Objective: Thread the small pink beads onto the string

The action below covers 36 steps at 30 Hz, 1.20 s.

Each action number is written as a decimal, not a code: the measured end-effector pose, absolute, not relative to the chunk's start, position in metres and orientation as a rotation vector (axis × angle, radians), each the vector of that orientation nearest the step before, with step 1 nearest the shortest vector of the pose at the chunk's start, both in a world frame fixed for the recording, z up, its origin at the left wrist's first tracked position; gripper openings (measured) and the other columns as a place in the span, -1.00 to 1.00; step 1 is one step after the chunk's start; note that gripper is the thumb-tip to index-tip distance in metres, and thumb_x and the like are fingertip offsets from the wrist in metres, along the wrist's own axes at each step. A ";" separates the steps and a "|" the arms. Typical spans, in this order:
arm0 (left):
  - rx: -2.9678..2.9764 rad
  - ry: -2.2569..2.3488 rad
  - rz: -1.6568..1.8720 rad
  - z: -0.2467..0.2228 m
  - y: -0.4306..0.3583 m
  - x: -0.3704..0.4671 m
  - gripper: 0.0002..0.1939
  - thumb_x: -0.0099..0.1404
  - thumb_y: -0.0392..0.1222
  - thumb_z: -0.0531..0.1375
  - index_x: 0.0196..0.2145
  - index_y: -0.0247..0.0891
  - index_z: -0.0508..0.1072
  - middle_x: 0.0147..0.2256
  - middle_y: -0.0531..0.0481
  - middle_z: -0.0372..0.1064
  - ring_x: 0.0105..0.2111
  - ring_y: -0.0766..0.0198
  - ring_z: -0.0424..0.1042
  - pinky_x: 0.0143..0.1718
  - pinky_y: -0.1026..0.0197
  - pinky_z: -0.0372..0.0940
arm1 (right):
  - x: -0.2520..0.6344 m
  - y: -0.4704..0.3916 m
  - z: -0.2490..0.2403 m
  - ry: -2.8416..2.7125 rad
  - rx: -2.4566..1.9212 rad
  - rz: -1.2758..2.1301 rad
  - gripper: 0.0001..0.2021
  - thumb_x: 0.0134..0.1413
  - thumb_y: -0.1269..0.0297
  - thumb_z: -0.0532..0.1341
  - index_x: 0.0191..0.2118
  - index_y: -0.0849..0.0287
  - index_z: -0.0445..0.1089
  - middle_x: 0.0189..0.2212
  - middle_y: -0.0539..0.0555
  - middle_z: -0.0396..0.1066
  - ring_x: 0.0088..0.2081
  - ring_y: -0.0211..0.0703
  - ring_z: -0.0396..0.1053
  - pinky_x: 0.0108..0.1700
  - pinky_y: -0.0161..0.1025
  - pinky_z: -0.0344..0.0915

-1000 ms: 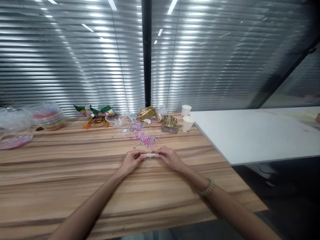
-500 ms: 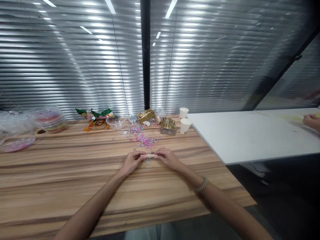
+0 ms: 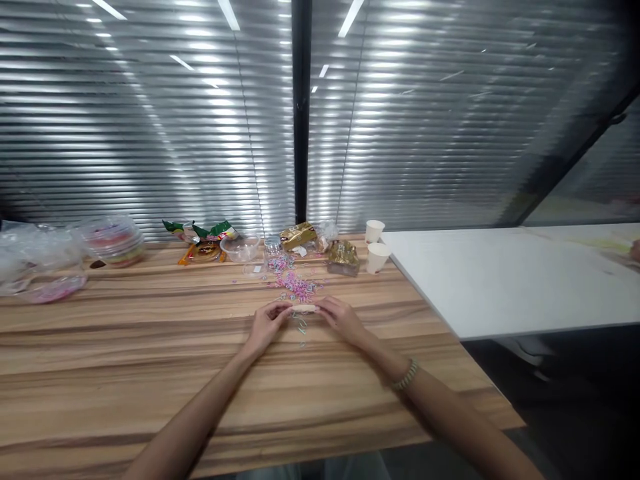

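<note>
Between my hands is a short, pale beige stick (image 3: 303, 309), held level just above the wooden table (image 3: 150, 373). My left hand (image 3: 269, 325) pinches its left end, and my right hand (image 3: 343, 320) grips the right end with thumb and fingers. Just below the stick, a few pale green and bluish small links (image 3: 302, 325) show; whether they are attached to it I cannot tell. Beyond my fingertips lies a loose pile of small pink and purple links (image 3: 297, 287), with more of them spread near a small clear jar (image 3: 273, 247).
Along the back stand a clear bowl (image 3: 241, 249), snack packets (image 3: 203, 243), gold wrappers (image 3: 344, 257) and two paper cups (image 3: 377, 259). Stacked clear tubs (image 3: 113, 240) and plastic bags (image 3: 37, 253) are at left. A white table (image 3: 500, 280) adjoins at right, where another person's hand (image 3: 635, 251) shows.
The view has shifted slightly, moving everything a little right. More of the pale stick shows between my fingers, my right hand sitting farther from the left. The other person's hand is mostly out of view.
</note>
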<state>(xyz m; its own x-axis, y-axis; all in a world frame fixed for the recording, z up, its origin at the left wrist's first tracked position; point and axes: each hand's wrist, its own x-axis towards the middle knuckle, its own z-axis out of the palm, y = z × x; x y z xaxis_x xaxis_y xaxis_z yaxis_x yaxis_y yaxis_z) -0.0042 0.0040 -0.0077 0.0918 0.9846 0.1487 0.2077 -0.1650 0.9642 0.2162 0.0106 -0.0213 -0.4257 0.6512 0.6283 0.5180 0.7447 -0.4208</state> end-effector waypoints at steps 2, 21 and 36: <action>1.498 1.220 1.150 -0.007 0.003 -0.004 -0.65 0.02 0.01 0.26 -0.32 -0.32 0.51 -0.30 -0.14 0.50 -0.29 0.13 0.45 -0.19 0.11 0.33 | 0.216 0.010 -0.021 -2.116 -0.872 0.203 -0.80 0.17 0.34 0.08 -0.12 0.15 0.38 -0.25 0.15 0.44 -0.18 -0.12 0.39 -0.14 -0.14 0.36; 1.642 1.119 1.120 -0.010 0.002 -0.008 -0.69 0.08 -0.01 0.23 -0.32 -0.31 0.51 -0.28 -0.15 0.44 -0.26 0.16 0.40 -0.19 0.15 0.30 | 0.212 0.002 -0.014 -2.167 -0.874 0.248 -0.78 0.17 0.36 0.07 -0.08 0.15 0.34 -0.18 0.14 0.42 -0.13 -0.13 0.36 -0.08 -0.14 0.32; 1.351 1.192 1.149 -0.003 -0.001 -0.006 -0.68 -0.08 -0.05 0.34 -0.39 -0.32 0.50 -0.41 -0.07 0.47 -0.39 0.22 0.40 -0.30 0.23 0.29 | 0.207 0.012 -0.027 -2.165 -0.915 0.154 -0.79 0.16 0.36 0.09 -0.11 0.16 0.37 -0.23 0.13 0.44 -0.17 -0.11 0.37 -0.10 -0.15 0.33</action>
